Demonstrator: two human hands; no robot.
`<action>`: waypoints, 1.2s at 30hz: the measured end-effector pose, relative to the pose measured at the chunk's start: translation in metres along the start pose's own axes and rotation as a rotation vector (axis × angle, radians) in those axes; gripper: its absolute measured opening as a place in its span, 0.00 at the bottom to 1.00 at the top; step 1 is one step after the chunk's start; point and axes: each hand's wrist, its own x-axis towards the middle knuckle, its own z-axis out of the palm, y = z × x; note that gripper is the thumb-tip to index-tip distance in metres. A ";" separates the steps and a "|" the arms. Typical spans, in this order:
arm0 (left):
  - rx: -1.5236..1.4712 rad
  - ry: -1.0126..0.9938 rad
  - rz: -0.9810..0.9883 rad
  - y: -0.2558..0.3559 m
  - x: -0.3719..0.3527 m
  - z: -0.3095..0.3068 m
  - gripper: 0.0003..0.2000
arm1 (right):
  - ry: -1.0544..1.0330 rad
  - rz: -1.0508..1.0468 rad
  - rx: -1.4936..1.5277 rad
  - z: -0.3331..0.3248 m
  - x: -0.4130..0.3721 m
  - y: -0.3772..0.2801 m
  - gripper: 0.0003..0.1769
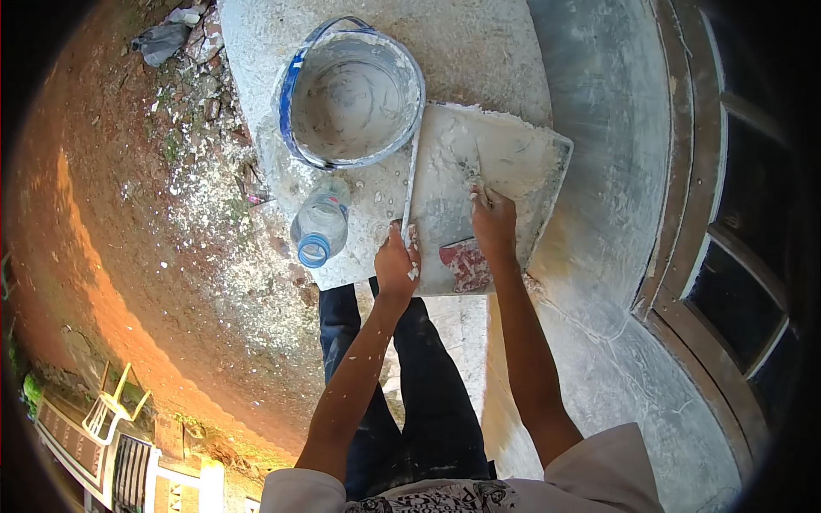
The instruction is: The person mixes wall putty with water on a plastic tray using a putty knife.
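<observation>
My left hand (397, 265) grips the near left edge of a flat board (530, 175) smeared with white plaster, held over a concrete ledge. My right hand (493, 221) rests on the middle of the board, its fingers closed on a small tool or a lump of plaster that I cannot make out. A red patch (464, 263) shows on the board's near end. Just beyond the board stands a grey bucket (351, 94) with a blue-taped rim, coated inside with plaster.
A clear plastic bottle (321, 224) with a blue neck ring stands left of my left hand on the plaster-spattered ledge (479, 51). Red earth and rubble lie to the left. A plastered wall and a wooden window frame (684, 282) are on the right.
</observation>
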 end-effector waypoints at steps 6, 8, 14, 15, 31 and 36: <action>0.006 0.002 -0.002 0.005 -0.002 -0.005 0.26 | 0.041 0.057 -0.212 -0.037 -0.007 -0.007 0.23; 0.015 0.009 0.014 -0.001 -0.001 -0.001 0.26 | 0.050 0.071 -0.191 -0.043 -0.003 -0.024 0.23; 0.029 -0.027 -0.013 -0.001 0.001 -0.001 0.25 | 0.035 -0.004 -0.222 -0.002 -0.033 -0.039 0.25; 0.044 -0.023 -0.003 -0.001 -0.001 -0.002 0.25 | 0.030 -0.002 -0.214 -0.005 -0.032 -0.044 0.25; 0.075 0.051 0.063 -0.005 -0.009 0.003 0.17 | 0.007 0.075 -0.066 0.034 -0.035 -0.048 0.25; 0.076 0.022 0.030 0.000 -0.002 -0.001 0.25 | -0.006 0.056 -0.184 0.007 -0.052 -0.047 0.25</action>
